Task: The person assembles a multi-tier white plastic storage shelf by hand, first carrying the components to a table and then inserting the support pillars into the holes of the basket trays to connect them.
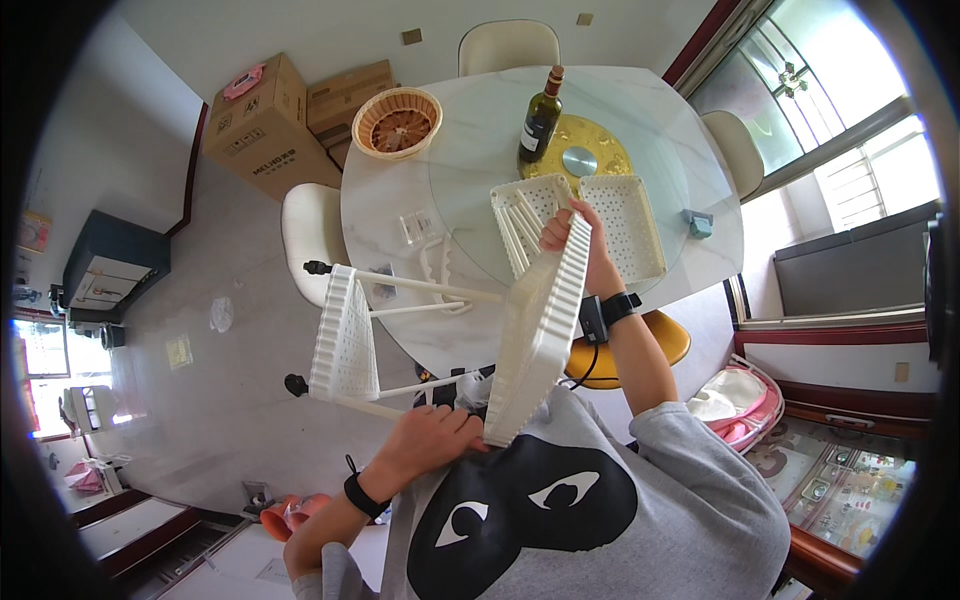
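Note:
I hold a partly assembled white plastic rack sideways above the table's near edge. My right hand (574, 232) grips the far edge of its large ribbed tray (536, 322). At the near end of that tray, my left hand (435, 444) closes around a corner, close to a post. White tube posts (431, 287) join this tray to a perforated tray (346, 337) on the left, which carries black casters (298, 385). Past my right hand lie two loose perforated trays, one holding several white tubes (525, 217) and the other tray (621, 225) beside it.
The marble-patterned table (390, 195) has a glass turntable with a wine bottle (541, 120). A wicker basket (397, 124), a white plastic handle-like part (435, 266) and small plastic bags (418, 226) also lie there. Chairs (311, 240) and cardboard boxes (262, 127) stand around it.

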Motion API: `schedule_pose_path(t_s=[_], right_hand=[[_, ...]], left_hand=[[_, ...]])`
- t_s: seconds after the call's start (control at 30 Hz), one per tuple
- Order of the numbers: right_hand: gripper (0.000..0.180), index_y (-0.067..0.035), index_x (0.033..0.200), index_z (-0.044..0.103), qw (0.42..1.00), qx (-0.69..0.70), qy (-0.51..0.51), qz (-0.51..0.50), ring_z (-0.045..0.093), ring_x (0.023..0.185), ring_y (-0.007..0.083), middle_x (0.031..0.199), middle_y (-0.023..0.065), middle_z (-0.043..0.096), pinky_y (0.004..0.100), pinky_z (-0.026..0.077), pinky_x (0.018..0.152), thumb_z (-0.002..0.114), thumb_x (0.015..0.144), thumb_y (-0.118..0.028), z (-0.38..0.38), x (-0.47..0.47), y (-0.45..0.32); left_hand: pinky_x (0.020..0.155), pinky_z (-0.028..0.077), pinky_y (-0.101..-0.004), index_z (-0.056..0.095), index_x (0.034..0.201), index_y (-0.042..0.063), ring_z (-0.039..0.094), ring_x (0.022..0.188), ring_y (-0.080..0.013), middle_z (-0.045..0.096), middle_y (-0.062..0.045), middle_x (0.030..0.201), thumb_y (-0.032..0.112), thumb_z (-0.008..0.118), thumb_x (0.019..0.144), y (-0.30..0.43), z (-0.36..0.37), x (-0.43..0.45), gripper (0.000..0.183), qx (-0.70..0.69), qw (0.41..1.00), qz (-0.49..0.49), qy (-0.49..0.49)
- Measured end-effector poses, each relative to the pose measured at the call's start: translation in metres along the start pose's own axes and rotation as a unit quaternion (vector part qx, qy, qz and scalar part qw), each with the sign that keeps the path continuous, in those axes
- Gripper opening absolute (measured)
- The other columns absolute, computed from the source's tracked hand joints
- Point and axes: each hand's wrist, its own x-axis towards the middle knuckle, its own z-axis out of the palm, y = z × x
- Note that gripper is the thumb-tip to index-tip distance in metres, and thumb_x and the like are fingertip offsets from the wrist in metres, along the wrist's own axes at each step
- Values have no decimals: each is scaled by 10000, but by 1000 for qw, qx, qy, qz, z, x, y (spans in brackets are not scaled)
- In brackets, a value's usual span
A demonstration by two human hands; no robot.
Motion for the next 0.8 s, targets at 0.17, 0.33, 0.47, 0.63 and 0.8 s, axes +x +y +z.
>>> schedule_pose_path(t_s=[0.17,0.33,0.47,0.63,0.8], right_hand=[[433,-147,657,444,981,2,182,69,429,595,157,627,1,387,312,409,587,512,959,-451,0,-1,28],[397,-55,854,647,955,-81,244,148,671,782,246,830,75,690,386,551,773,533,929,-428,-51,-2,61],[360,-50,904,663,952,-74,238,176,688,759,231,843,78,716,389,562,757,475,945,-354,-91,-3,83],[365,-30,949,664,963,-38,229,138,703,812,233,936,93,732,384,571,759,471,962,-339,-88,-6,80],[438,-2,1025,667,969,-25,211,122,707,870,222,1013,111,730,364,580,813,501,981,-405,-86,-22,74]], left_hand=[[581,422,-281,558,839,154,556,660,-131,489,21,705,415,663,877,-1,-15,10,284,1,1000,4,21],[606,447,-323,596,828,84,583,694,-202,562,-13,747,293,752,801,-9,-23,24,262,-68,995,11,66],[580,462,-325,607,812,74,602,676,-203,556,-19,727,242,758,785,-13,-23,25,227,-65,995,15,80],[476,474,-349,624,778,62,589,533,-233,562,-40,662,297,762,806,-18,-18,17,275,-57,994,-46,79],[464,458,-360,617,787,66,577,515,-234,544,-40,636,348,727,861,-19,-29,22,313,-71,990,-52,112]])
